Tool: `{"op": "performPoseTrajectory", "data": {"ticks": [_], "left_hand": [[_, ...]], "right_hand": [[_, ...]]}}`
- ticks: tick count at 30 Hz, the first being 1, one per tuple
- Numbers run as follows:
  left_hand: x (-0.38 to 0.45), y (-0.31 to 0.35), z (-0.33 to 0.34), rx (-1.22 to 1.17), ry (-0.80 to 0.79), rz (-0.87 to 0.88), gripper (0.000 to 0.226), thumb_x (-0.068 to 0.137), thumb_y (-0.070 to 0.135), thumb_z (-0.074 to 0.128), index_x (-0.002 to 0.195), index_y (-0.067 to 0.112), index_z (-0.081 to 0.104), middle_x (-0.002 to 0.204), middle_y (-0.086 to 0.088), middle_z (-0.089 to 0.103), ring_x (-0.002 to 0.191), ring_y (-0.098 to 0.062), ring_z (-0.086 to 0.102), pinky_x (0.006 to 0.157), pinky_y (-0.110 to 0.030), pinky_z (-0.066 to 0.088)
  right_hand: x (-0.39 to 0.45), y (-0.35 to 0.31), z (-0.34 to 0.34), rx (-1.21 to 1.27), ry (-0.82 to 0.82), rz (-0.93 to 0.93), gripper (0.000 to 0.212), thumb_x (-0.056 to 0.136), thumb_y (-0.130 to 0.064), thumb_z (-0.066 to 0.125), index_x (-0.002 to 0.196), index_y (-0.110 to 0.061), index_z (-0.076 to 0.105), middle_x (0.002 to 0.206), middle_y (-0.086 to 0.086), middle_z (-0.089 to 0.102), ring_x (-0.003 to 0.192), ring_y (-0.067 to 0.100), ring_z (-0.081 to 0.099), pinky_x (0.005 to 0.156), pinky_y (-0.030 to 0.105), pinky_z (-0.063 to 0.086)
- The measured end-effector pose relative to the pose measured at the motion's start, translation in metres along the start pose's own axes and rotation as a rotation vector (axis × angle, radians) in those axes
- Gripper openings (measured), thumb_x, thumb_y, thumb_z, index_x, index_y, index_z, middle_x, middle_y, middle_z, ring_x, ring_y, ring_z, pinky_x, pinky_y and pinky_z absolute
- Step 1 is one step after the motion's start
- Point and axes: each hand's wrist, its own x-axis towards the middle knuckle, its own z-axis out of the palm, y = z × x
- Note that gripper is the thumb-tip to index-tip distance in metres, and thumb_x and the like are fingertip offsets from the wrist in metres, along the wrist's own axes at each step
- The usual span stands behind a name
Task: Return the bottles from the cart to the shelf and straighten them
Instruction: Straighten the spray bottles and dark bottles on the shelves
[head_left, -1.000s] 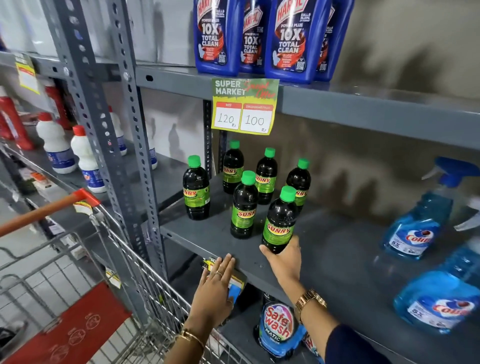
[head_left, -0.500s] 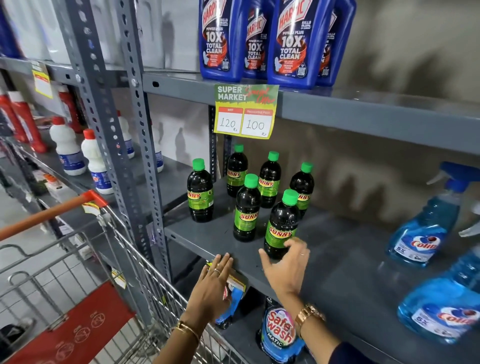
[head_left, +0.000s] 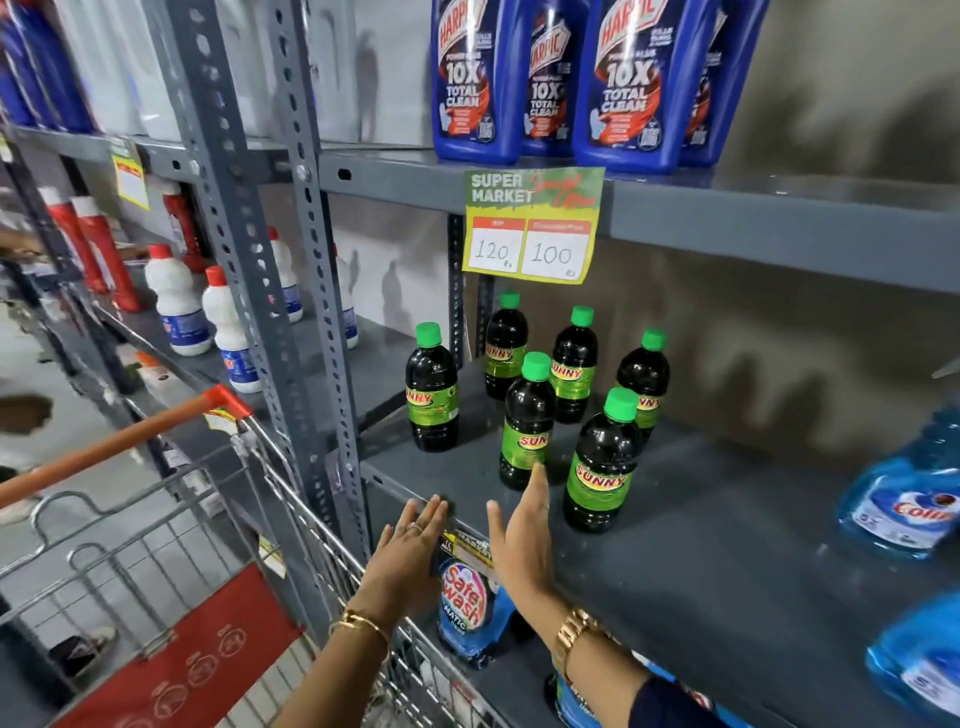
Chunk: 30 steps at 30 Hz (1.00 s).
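Note:
Several dark Sunny bottles with green caps stand upright on the grey middle shelf (head_left: 727, 545). The nearest bottle (head_left: 600, 467) is at the front, a second bottle (head_left: 525, 423) stands just left of it, and a lone bottle (head_left: 431, 389) is further left. My right hand (head_left: 522, 535) is flat and open, fingertips touching the base of the second bottle. My left hand (head_left: 405, 556) rests flat on the shelf's front edge, holding nothing. The wire cart (head_left: 171, 519) with an orange handle is at lower left.
Blue Harpic bottles (head_left: 545, 78) line the top shelf above a price tag (head_left: 532, 226). Blue Colin spray bottles (head_left: 904, 499) stand at the right. Safe Wash pouches (head_left: 462, 603) sit on the shelf below. White and red bottles (head_left: 176, 306) fill the left bay.
My right hand let go of the nearest bottle and slid left, opening flat against the second bottle. My left hand stayed on the shelf edge. The view moved closer.

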Motion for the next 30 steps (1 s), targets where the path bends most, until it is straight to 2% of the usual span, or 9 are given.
{"op": "performPoseTrajectory", "data": {"ticks": [3, 8, 11, 14, 16, 21, 30], "left_hand": [[0.005, -0.006, -0.008, 0.058, -0.019, 0.013, 0.088, 0.084, 0.02, 0.058, 0.148, 0.026, -0.001, 0.159, 0.009, -0.003, 0.146, -0.021, -0.011, 0.119, -0.048, 0.002], [0.014, -0.016, -0.016, 0.094, -0.036, 0.039, 0.088, 0.084, 0.015, 0.058, 0.148, 0.026, -0.001, 0.159, 0.01, -0.002, 0.146, -0.021, -0.01, 0.119, -0.048, 0.005], [0.016, -0.019, -0.011, 0.008, -0.041, 0.03, 0.091, 0.082, 0.012, 0.058, 0.148, 0.029, -0.002, 0.159, 0.012, -0.004, 0.146, -0.021, -0.01, 0.118, -0.05, 0.006], [0.018, -0.022, -0.007, -0.037, -0.035, 0.028, 0.092, 0.081, 0.011, 0.059, 0.147, 0.033, -0.001, 0.158, 0.014, -0.004, 0.146, -0.02, -0.011, 0.118, -0.052, 0.005], [0.019, -0.022, -0.006, -0.05, -0.036, 0.031, 0.091, 0.081, 0.011, 0.059, 0.147, 0.034, 0.0, 0.158, 0.015, -0.003, 0.146, -0.02, -0.009, 0.118, -0.052, 0.006], [0.017, -0.021, -0.005, -0.095, -0.04, 0.021, 0.09, 0.082, 0.011, 0.058, 0.147, 0.035, -0.001, 0.158, 0.015, -0.004, 0.146, -0.019, -0.008, 0.118, -0.05, 0.005], [0.014, -0.015, -0.008, -0.117, -0.048, 0.014, 0.088, 0.084, 0.015, 0.057, 0.147, 0.032, -0.001, 0.159, 0.013, -0.006, 0.147, -0.02, -0.007, 0.118, -0.051, 0.005]], "right_hand": [[0.011, -0.005, 0.009, 0.042, 0.069, 0.139, 0.083, 0.091, -0.028, 0.054, 0.145, 0.001, -0.002, 0.156, 0.018, 0.003, 0.144, 0.027, 0.011, 0.115, 0.028, 0.016], [0.039, -0.001, 0.016, 0.16, 0.167, 0.264, 0.084, 0.084, -0.02, 0.066, 0.143, 0.006, 0.011, 0.152, 0.024, 0.019, 0.141, 0.031, 0.021, 0.114, 0.028, 0.014], [0.053, 0.003, 0.019, 0.246, 0.219, 0.327, 0.072, 0.08, -0.01, 0.068, 0.138, 0.004, 0.027, 0.143, 0.024, 0.038, 0.132, 0.032, 0.038, 0.112, 0.036, 0.028], [0.059, 0.007, 0.022, 0.238, 0.271, 0.343, 0.053, 0.077, -0.006, 0.069, 0.121, 0.0, 0.042, 0.126, 0.024, 0.054, 0.117, 0.034, 0.052, 0.101, 0.04, 0.04], [0.061, 0.008, 0.022, 0.201, 0.281, 0.336, 0.052, 0.074, -0.01, 0.073, 0.116, 0.002, 0.045, 0.122, 0.025, 0.055, 0.115, 0.036, 0.053, 0.099, 0.042, 0.043], [0.062, 0.006, 0.024, 0.104, 0.228, 0.328, 0.072, 0.063, -0.027, 0.083, 0.119, 0.002, 0.047, 0.125, 0.025, 0.049, 0.117, 0.037, 0.047, 0.098, 0.041, 0.041], [0.064, 0.004, 0.032, -0.024, 0.201, 0.312, 0.081, 0.061, -0.043, 0.081, 0.116, 0.002, 0.043, 0.124, 0.025, 0.05, 0.115, 0.04, 0.047, 0.094, 0.045, 0.043]]}}
